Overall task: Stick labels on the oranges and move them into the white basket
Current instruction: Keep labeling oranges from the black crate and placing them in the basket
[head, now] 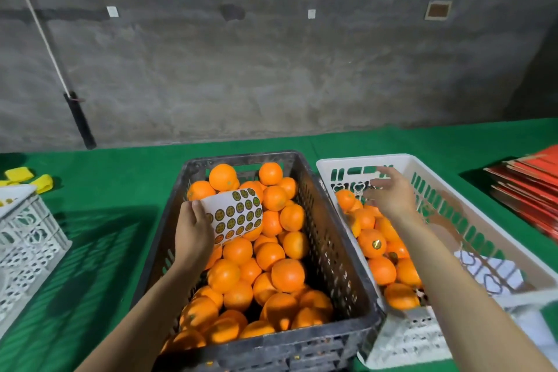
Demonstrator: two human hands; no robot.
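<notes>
1. Green cloth covers the table [99, 178]. On it sit two crates side by side and touching: a black crate [329, 238] in the middle, heaped with oranges [287, 275], and a white basket [422, 166] to its right, with a shallower layer of oranges along its left side.

2. One orange in the basket [373, 243] shows a small round gold label on top.

3. Left hand [193, 235] hovers over the black crate, thumb and curled fingers pinching the edge of a white label sheet [234, 214] covered in rows of round stickers; the sheet bends slightly.

4. Right hand [389, 193] hovers above the far end of the white basket, fingers spread and loose, holding nothing. It is blurred, so finer detail cannot be told.

5. Judged from this, an orange has likely just been let go into the basket, and the next step is a fresh label and a fresh orange.

6. To do that well: hold the sheet steady and fairly flat, so that a sticker edge lifts cleanly. Choose an orange from the top of the heap, since pulling a lower one may set others rolling.

7. Press each label on smooth peel, away from the stem, then set the fruit down gently in the bare right side of the basket instead of dropping it.

8. Off to the sides: another white crate [27, 238] at left, yellow pieces [42, 183] behind it, and a stack of red cards [531, 187] at right.
</notes>
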